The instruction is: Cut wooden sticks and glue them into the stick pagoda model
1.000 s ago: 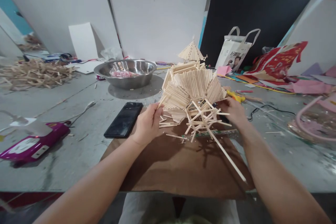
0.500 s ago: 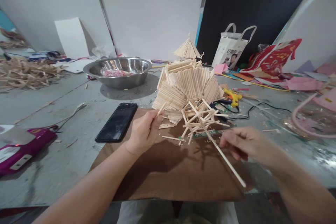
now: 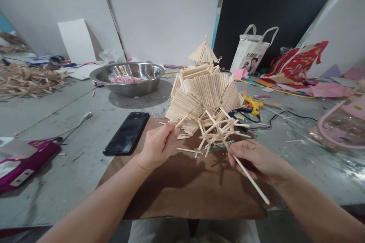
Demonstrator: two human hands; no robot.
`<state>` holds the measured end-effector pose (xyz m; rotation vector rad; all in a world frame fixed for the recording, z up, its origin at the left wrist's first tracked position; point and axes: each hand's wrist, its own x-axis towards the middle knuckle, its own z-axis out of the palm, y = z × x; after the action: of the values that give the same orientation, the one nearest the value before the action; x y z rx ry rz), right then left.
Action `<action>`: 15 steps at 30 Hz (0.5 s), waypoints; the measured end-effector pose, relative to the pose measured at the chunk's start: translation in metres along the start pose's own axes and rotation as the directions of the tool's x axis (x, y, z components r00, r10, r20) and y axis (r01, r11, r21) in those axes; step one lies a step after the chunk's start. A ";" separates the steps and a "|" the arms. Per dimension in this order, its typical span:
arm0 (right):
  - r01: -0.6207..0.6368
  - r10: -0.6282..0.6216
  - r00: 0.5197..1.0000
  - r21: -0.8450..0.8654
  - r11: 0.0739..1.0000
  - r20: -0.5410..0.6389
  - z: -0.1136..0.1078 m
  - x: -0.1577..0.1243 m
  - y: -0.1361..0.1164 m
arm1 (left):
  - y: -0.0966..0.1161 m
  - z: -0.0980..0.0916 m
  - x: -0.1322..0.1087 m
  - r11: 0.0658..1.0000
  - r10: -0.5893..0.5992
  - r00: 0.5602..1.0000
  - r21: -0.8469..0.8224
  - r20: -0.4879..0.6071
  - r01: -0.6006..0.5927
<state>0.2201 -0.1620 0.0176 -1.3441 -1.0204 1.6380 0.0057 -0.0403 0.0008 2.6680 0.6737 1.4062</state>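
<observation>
My left hand [image 3: 158, 145] is closed, pinching a short wooden stick [image 3: 182, 120] whose tip points up and to the right. The fingers of my right hand [image 3: 256, 159] are closed around a long wooden stick [image 3: 253, 182]. This long stick slants down to the right from an open lattice of short sticks [image 3: 217, 128]. Directly behind the lattice stands a model building of sticks [image 3: 209, 90], with panels of rows laid side by side and a small pointed roof [image 3: 203, 53] at the back. Loose stick pieces [image 3: 185, 149] lie between my hands on brown cardboard [image 3: 191, 197].
A black phone [image 3: 127, 133] lies left of the cardboard, near a purple device [image 3: 31, 163]. Behind it sits a metal basin [image 3: 128, 88]. On the right are a yellow glue gun [image 3: 253, 105], a black cable [image 3: 285, 113], a white bag [image 3: 249, 53] and a red packet [image 3: 299, 62].
My right hand has moved left and closed on the long stick. My left hand, with the short stick, has shifted slightly to the right.
</observation>
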 end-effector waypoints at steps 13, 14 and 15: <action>0.066 -0.106 0.979 -0.221 0.973 -0.175 -0.011 -0.005 -0.001 | -0.005 0.001 0.000 0.998 -0.061 0.997 -0.036 -0.042 0.060; 0.057 -0.117 0.970 -0.266 0.962 -0.214 -0.017 -0.008 0.001 | -0.006 0.000 0.001 0.997 -0.067 0.995 -0.031 -0.077 0.065; 0.040 -0.122 0.961 -0.313 0.949 -0.248 -0.024 -0.010 0.003 | -0.007 0.000 0.002 0.997 -0.076 0.990 -0.023 -0.117 0.074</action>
<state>0.2447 -0.1697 0.0161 -1.6500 -1.1816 1.2307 0.0041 -0.0332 0.0005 2.5333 0.7575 1.5514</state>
